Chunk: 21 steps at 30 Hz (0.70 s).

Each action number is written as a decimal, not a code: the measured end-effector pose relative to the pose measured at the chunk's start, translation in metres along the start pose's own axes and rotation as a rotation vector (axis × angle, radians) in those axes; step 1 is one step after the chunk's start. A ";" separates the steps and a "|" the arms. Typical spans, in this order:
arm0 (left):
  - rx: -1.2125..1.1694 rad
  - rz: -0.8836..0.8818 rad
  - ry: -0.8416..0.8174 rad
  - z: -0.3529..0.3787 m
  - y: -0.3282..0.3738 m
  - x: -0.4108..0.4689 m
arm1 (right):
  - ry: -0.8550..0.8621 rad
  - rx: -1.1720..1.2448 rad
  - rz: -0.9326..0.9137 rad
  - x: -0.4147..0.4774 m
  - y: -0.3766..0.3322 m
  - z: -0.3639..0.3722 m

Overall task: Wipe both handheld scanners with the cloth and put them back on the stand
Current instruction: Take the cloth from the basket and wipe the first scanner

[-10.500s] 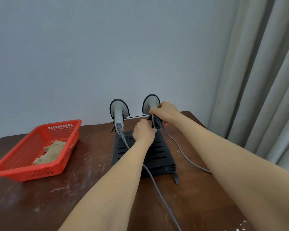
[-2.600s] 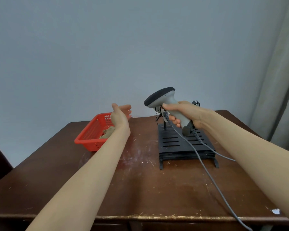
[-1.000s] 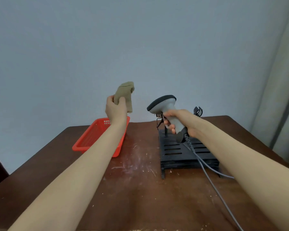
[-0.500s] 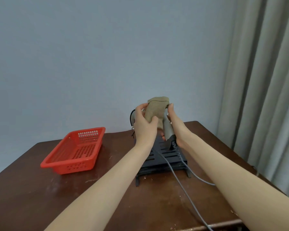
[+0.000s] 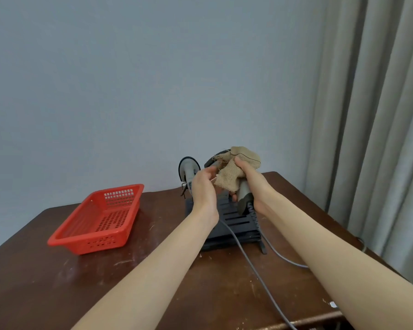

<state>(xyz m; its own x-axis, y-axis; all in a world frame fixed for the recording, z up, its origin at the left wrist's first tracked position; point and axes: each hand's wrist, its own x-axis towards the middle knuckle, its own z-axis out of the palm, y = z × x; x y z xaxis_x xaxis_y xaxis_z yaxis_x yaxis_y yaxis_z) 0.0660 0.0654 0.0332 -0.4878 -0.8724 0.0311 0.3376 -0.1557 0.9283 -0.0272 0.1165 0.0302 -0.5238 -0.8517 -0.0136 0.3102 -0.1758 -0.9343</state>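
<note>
Head camera: my right hand (image 5: 250, 186) is wrapped round the handle of the scanner (image 5: 243, 198), holding it above the stand (image 5: 234, 222) with the handle pointing down towards me and the head up and away. The cloth (image 5: 231, 175) is draped over that head, pinned under my right thumb. My left hand (image 5: 204, 189) sits just left of the cloth, fingers loosely extended and gripping nothing I can make out. It is the hand nearer the cloth's free edge, so I judge it should take the cloth and rub along the scanner's long axis. The other scanner (image 5: 188, 170) stands upright on the stand, behind my left hand.
</note>
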 end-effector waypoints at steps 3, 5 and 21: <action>0.027 -0.172 0.072 -0.002 -0.006 0.008 | 0.016 0.032 0.043 -0.001 -0.001 0.000; 0.063 -0.270 0.050 -0.002 -0.010 0.010 | 0.009 0.039 0.061 0.000 0.001 0.000; 0.028 -0.221 -0.041 0.003 -0.021 0.032 | 0.248 -0.139 -0.011 0.019 0.009 -0.016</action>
<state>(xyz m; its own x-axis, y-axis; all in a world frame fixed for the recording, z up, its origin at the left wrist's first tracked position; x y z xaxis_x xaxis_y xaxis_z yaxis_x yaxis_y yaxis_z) 0.0408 0.0423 0.0160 -0.5803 -0.7986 -0.1598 0.1967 -0.3278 0.9240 -0.0465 0.1067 0.0161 -0.7102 -0.7001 -0.0745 0.2010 -0.1003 -0.9744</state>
